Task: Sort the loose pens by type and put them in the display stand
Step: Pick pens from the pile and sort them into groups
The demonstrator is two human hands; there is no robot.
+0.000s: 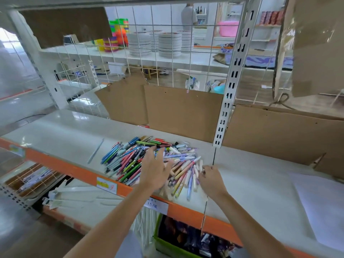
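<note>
Pens (149,161) lie heaped on the white shelf (61,138), near its orange front edge. I see my left hand (155,170) spread flat over the heap, fingers straight. My right hand (210,180) curls, pinching pastel pens at the heap's right edge.

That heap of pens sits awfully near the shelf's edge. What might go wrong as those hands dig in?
The pastel pens nearest the orange shelf lip already reach it; the spread left hand sweeping over the mixed pile might roll some off. The right hand, curled among the pastel ones, may drag neighbours along. No display stand is visible.
</note>
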